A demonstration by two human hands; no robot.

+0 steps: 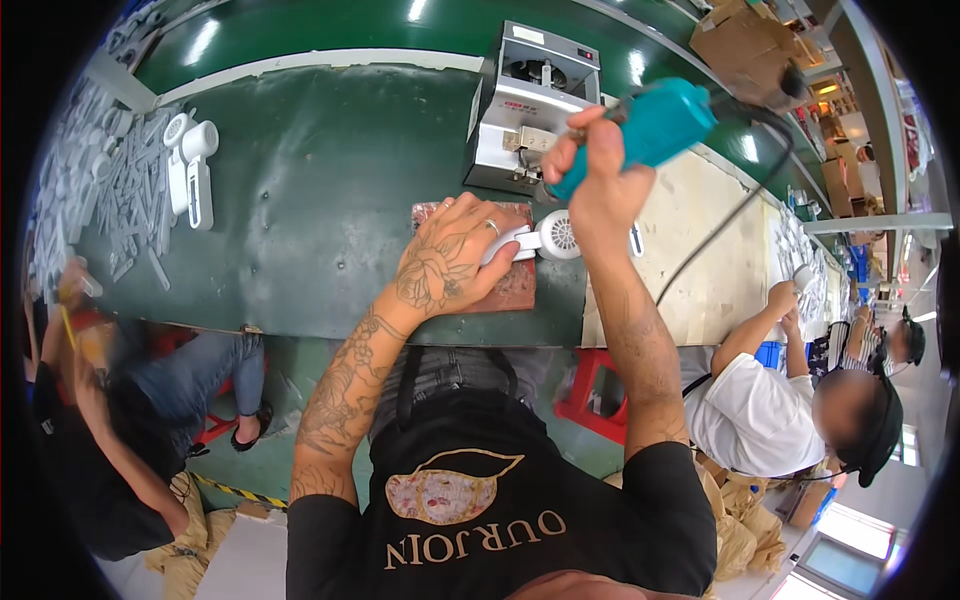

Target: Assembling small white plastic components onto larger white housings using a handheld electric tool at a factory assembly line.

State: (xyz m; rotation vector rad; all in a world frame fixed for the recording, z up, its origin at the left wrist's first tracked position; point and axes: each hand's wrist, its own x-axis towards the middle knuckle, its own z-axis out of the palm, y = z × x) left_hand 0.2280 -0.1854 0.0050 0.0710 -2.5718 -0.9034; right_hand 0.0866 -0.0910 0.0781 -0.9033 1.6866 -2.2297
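Observation:
My left hand [450,252] is closed over a white handheld fan [560,236], holding it down on a worn red block [510,292]. The fan's round slotted head sticks out to the right, while its handle is partly under my fingers. My right hand [604,185] grips a teal corded electric screwdriver [655,122], raised above and right of the fan. Its tip end points down to the left, near the front of a silver screw feeder [535,110]; the bit itself is hard to make out.
Two white fan pieces [190,165] lie at the left beside a heap of grey-white parts [130,190]. A black cord [715,240] runs from the screwdriver over a beige sheet [690,290]. Co-workers [770,410] sit at both sides. A red stool [590,395] stands below the table edge.

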